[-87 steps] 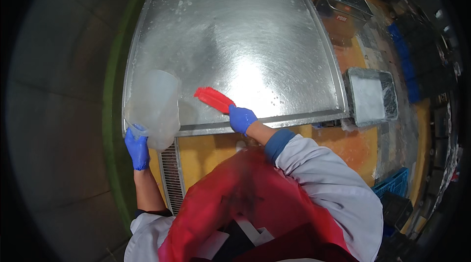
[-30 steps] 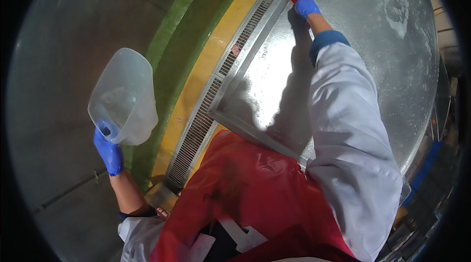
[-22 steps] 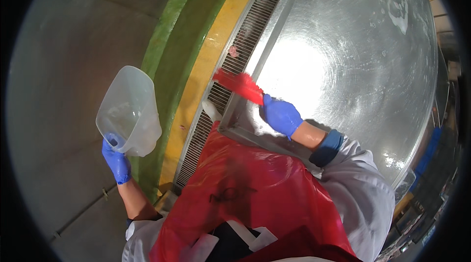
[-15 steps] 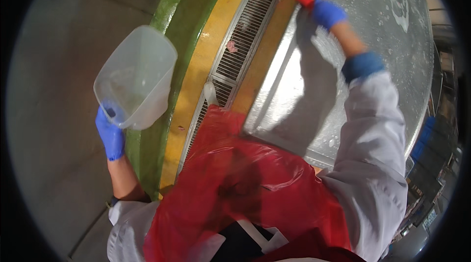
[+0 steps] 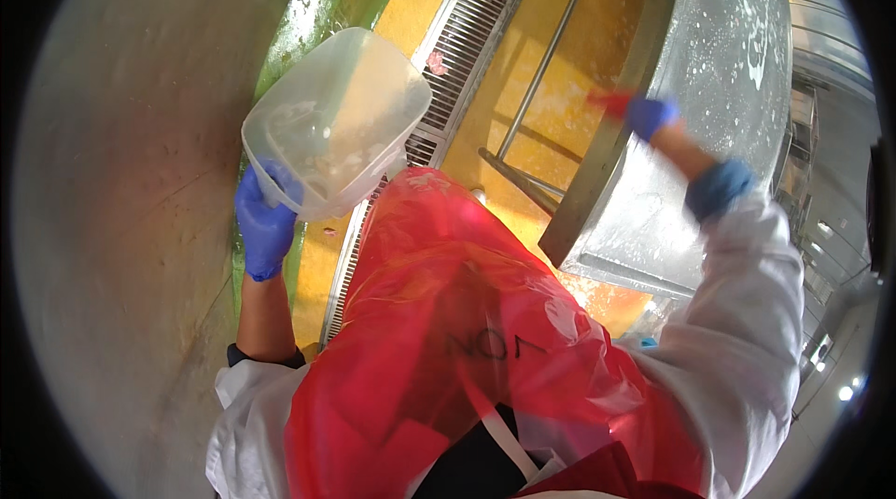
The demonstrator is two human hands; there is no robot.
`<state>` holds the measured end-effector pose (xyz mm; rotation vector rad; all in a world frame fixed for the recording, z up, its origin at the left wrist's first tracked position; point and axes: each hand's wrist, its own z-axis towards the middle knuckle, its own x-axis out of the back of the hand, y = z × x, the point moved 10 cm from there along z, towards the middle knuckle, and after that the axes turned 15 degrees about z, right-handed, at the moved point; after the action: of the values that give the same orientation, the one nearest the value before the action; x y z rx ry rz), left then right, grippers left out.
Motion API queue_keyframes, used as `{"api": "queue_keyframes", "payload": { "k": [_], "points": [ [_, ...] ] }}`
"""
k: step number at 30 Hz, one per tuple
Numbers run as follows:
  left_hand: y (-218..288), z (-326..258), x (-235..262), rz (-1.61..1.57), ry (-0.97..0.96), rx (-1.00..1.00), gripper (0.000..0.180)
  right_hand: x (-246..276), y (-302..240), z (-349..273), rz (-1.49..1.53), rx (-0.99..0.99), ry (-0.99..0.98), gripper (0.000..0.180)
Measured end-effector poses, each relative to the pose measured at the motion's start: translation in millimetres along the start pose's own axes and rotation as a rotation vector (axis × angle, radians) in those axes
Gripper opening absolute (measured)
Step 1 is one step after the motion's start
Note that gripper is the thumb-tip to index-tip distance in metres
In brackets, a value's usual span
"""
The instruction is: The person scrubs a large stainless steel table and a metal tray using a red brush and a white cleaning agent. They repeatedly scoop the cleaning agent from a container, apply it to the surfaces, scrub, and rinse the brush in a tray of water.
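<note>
A translucent plastic tub (image 5: 336, 112) with rounded corners is tilted out to my left, above the floor. My blue-gloved left hand (image 5: 266, 228) is closed round its near left rim. Something pale shows low in the tub, too unclear to name. My right hand (image 5: 653, 116), also in a blue glove and smeared by motion, is closed on a red hand tool (image 5: 610, 104). That tool juts left past the edge of a wet stainless steel table (image 5: 714, 60). Its working end is blurred, so its exact kind cannot be told.
A metal drain grate (image 5: 481, 9) with a pink scrap (image 5: 436, 62) on it runs through the yellow floor (image 5: 523, 60). Metal bars (image 5: 551, 46) stand beside the steel table. Green floor edging (image 5: 308, 9) borders a grey surface (image 5: 140, 172) at left. My red plastic apron (image 5: 448, 284) fills the lower middle.
The tub has shifted right and slightly up, with my left hand still on it. My right hand and the red tool have moved lower and rightward. The table's edge sits farther right in view.
</note>
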<state>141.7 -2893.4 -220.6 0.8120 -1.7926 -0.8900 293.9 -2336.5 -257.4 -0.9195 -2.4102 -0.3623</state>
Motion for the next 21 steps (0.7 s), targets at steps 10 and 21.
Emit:
{"api": "queue_keyframes", "payload": {
  "k": [10, 21],
  "points": [
    [-35, 27, 50, 0.005, 0.053, 0.038, 0.022, -54, -33, -26, -0.405, 0.201, -0.015, 0.033],
    [122, 170, -50, -0.003, -0.082, -0.202, 0.022, 221, 70, 149, -0.264, -0.145, 0.379, 0.033]
  ]
}}
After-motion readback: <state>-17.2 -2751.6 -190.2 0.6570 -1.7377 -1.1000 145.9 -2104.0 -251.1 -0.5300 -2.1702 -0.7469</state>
